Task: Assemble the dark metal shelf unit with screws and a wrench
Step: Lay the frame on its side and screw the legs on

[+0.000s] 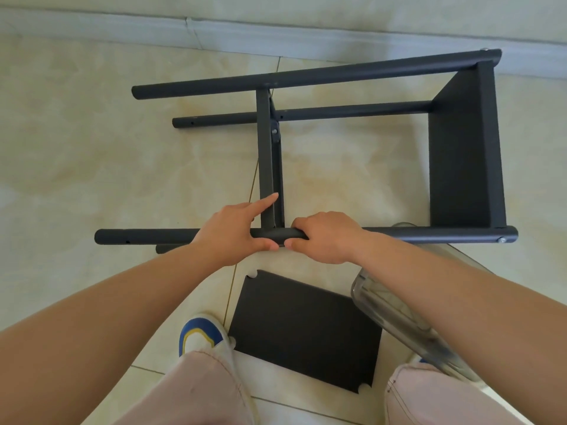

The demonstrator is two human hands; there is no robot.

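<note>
The dark metal shelf unit (pixel 319 78) lies on its side on the tiled floor. One shelf panel (pixel 463 148) is fixed at its right end, and a middle panel (pixel 266 154) stands edge-on between the poles. My left hand (pixel 233 234) grips the near pole (pixel 147 236) beside that middle panel, with its index finger stretched along the panel's edge. My right hand (pixel 325 237) is closed around the same pole just to the right of the joint. A loose dark shelf panel (pixel 303 329) lies flat on the floor near my feet. No wrench shows.
A clear plastic container (pixel 399 317) lies under my right forearm. My blue, yellow and white shoe (pixel 202 335) touches the loose panel's left corner. A skirting board (pixel 245 35) runs along the wall behind the shelf unit. A screw head (pixel 502 239) shows at the near pole's right end.
</note>
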